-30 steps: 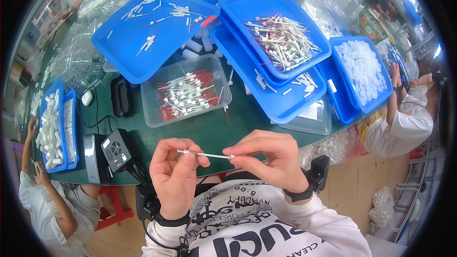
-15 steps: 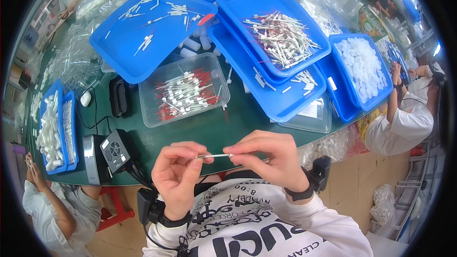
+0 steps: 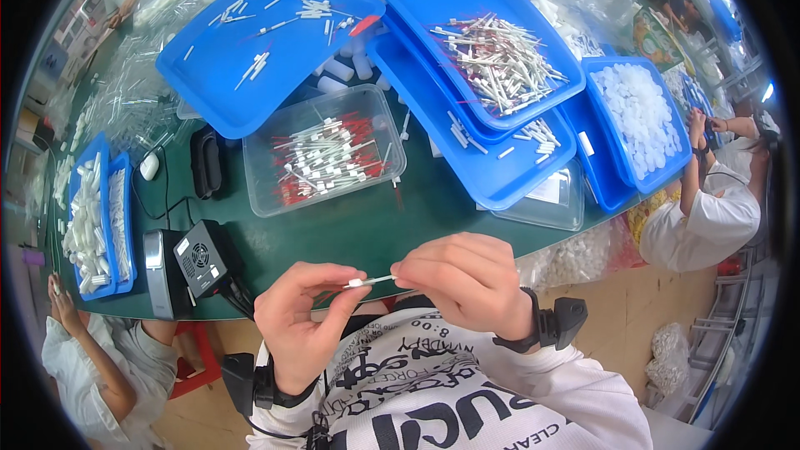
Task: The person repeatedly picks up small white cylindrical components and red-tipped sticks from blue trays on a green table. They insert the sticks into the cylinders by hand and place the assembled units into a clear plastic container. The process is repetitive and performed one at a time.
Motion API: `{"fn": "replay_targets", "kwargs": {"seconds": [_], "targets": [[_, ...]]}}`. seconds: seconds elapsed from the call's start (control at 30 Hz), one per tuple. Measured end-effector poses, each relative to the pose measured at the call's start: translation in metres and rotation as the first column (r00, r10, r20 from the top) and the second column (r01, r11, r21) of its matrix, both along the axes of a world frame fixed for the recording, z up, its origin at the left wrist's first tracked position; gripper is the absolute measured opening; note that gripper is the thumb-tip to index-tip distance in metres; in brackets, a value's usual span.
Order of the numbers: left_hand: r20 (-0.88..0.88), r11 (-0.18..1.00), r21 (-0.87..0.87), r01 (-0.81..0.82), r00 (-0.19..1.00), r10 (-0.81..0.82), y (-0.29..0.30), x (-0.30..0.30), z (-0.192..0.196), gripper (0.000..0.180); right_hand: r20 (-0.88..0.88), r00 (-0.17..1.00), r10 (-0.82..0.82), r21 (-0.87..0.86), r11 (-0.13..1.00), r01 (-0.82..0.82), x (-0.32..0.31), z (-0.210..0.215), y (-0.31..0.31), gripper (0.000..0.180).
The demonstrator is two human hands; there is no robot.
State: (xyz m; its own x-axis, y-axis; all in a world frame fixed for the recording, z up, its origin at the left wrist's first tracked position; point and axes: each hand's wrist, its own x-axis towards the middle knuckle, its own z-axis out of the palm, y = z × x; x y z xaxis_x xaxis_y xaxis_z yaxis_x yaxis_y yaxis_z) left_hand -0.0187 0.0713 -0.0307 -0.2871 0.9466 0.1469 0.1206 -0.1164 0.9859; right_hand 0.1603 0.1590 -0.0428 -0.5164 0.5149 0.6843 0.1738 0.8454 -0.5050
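Observation:
Between my two hands, just in front of the table edge, is a thin white stick (image 3: 379,280) with a thicker white piece near its left end. A bit of red shows by my left fingers. My left hand (image 3: 302,325) pinches that left end between thumb and fingertips. My right hand (image 3: 467,287) is closed in a pinch on the other end, its fingertips covering the tip. Beyond my hands, a clear plastic box (image 3: 267,197) holds a heap of similar white sticks with red strands.
A blue tray (image 3: 196,67) with scattered sticks stands behind the box. To its right, stacked blue trays (image 3: 400,75) hold more sticks, beside a tray of white round pieces (image 3: 637,121). A black device with a fan (image 3: 204,257) sits at left. People work at both sides.
My hands have shifted on the stick: the thicker white piece now shows beside my left fingertips. The left hand has moved slightly left and down; the right wrist has turned a little.

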Motion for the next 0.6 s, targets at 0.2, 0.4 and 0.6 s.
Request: {"fn": "replay_targets", "kwargs": {"seconds": [0.2,0.4,0.6], "targets": [[-0.233,0.995,0.101,0.028,0.973,-0.004,-0.001,0.000,-0.001,0.021,0.025,0.998,0.055,-0.017,0.998,-0.055,-0.004,0.002,-0.003,0.017],[-0.312,0.998,0.058,0.039,0.950,-0.019,-0.003,0.003,0.008,0.023,-0.092,0.989,0.115,-0.044,0.992,-0.120,-0.005,-0.008,-0.003,0.024],[-0.291,0.992,0.059,0.107,0.953,-0.086,-0.001,0.003,0.004,0.030,-0.028,0.962,0.272,-0.275,0.923,-0.269,0.004,0.003,0.002,0.041]]}}
